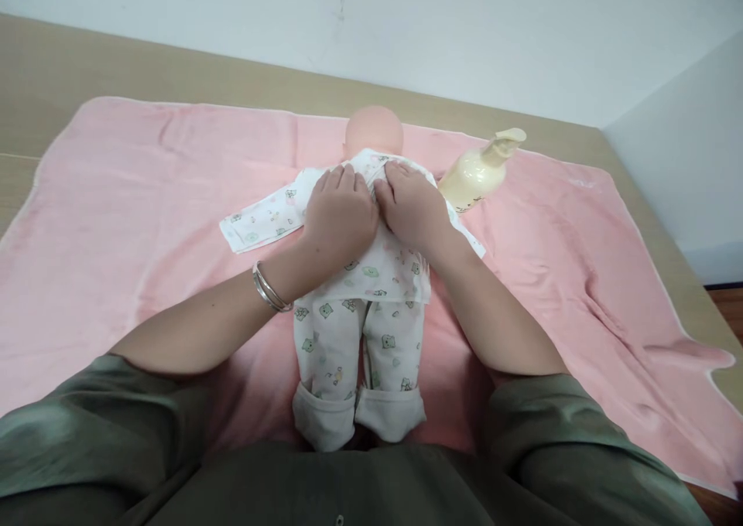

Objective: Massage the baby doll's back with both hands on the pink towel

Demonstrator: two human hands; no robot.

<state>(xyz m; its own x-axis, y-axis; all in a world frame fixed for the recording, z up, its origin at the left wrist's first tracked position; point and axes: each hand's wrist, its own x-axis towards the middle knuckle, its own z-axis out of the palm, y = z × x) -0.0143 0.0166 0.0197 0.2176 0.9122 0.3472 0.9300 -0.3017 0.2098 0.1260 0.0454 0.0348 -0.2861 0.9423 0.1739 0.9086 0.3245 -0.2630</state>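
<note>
A bald baby doll (374,128) in a white patterned long-sleeved shirt (371,274) and matching trousers (330,348) lies lengthwise before me. No facial features show on its head. My left hand (342,209) rests palm down on the upper left of the shirt, fingers side by side. On the upper right, my right hand (412,205) lies on the cloth, thumb apart from its slightly bent fingers. Both hands nearly meet at the middle, below the collar, where the cloth is creased. The palms' undersides are hidden. One shirt sleeve (261,220) stretches out to the left.
A pink blanket (191,170) lies under the doll on a wooden table (70,62). A cream pump bottle (476,174) leans at a tilt beside the doll's right-hand shoulder in view. White walls (406,31) border the back and right. Rolled trouser cuffs lie close to my body.
</note>
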